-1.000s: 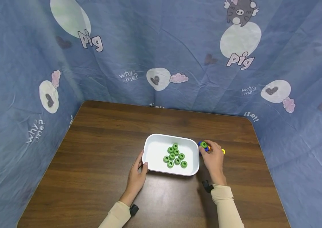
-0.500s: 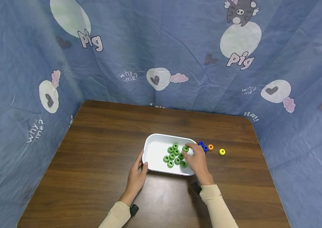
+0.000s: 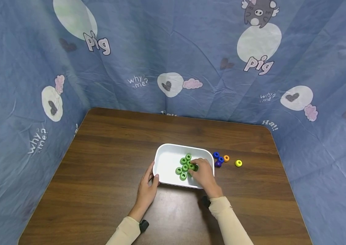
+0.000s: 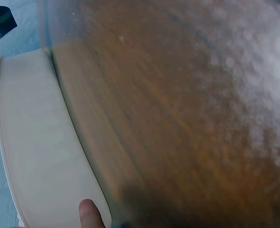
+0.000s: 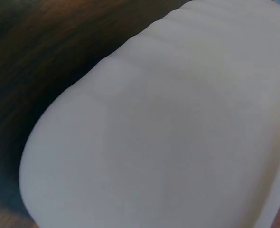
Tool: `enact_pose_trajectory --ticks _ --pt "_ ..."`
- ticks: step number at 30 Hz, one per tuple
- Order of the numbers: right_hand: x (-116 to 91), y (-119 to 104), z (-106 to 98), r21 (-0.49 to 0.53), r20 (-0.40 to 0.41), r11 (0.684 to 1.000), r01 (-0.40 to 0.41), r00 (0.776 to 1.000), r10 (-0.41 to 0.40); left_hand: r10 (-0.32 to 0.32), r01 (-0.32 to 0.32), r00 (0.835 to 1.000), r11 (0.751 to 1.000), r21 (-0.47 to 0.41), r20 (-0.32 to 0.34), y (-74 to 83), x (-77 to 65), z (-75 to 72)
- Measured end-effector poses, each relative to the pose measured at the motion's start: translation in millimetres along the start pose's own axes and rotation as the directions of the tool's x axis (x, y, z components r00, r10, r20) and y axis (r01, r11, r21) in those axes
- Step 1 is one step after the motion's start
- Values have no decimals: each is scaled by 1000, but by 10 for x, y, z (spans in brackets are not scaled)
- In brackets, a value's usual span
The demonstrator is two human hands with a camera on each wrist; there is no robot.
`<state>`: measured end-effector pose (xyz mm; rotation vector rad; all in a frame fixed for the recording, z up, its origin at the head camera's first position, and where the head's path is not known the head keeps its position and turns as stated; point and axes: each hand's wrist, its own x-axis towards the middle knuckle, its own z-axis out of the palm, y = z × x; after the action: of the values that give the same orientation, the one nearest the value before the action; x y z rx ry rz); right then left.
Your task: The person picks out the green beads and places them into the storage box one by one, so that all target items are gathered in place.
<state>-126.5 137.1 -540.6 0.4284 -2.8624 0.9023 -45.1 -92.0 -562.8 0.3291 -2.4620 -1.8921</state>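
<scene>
A white rectangular tray (image 3: 168, 156) stands on the table with several green ring-shaped beads (image 3: 183, 176) lying inside, right of its middle. My left hand (image 3: 146, 190) rests against the tray's near left corner, its fingers fairly straight along the left side. In the left wrist view its thumb (image 4: 90, 213) touches the outer wall. Reaching over the near rim, my right hand (image 3: 204, 175) pinches a green bead (image 3: 191, 166) between thumb and fingertips among the others. That hand covers some of the beads. Only the tray's outer wall (image 5: 154, 118) fills the right wrist view, so those fingertips are hidden there.
Right of the tray lie blue beads (image 3: 216, 154), a dark purple bead (image 3: 218, 164), an orange bead (image 3: 226, 158) and a yellow bead (image 3: 238, 163). The brown wooden table (image 3: 114, 136) meets a blue printed curtain (image 3: 124, 61) at its back and sides.
My right hand has carried a green bead leftward from beside the tray, over its right rim, to the beads inside. The left hand and the tray have stayed in place.
</scene>
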Motion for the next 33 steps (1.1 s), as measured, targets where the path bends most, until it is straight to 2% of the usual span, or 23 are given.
enact_pose_trajectory --ticks 8,16,29,33 --pt "24 -58 30 -12 15 1000 -18 1000 18 -21 21 1000 1000 -6 7 1 2 19" --pt "23 -49 102 -73 38 996 -59 997 62 -16 16 1000 1000 -14 7 -14 -4 33" --pt "35 -69 103 -69 74 991 -112 990 117 -17 17 1000 1000 -5 5 5 9 35" --pt "23 -97 39 -29 63 993 -119 991 120 -24 24 1000 1000 16 -6 -13 12 33"
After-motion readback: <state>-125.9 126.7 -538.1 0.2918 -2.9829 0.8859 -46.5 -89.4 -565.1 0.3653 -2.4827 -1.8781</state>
